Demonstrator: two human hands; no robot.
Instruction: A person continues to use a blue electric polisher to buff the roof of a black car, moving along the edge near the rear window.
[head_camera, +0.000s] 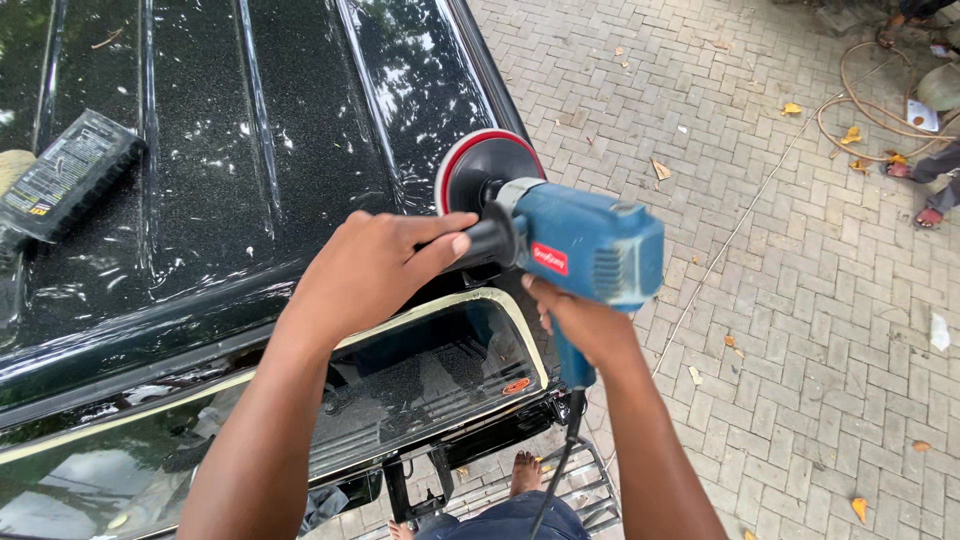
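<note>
I look down on a glossy black car roof (250, 130) and hold a blue electric polisher (590, 245) over its right rear corner. My left hand (375, 265) is wrapped around the polisher's black side handle. My right hand (580, 320) grips the blue rear handle from below, partly hidden by the tool's body. The round black pad with a red and white rim (485, 170) rests against the roof near its right edge. A black power cord (560, 470) hangs down from the tool's rear handle.
A black packet (65, 175) lies on the roof's left side. The rear window (400, 390) has tape along its edge. My bare foot (525, 472) stands on a metal step. Right of the car are a paved yard, a coiled hose (870, 120) and another person's sandalled feet (925, 190).
</note>
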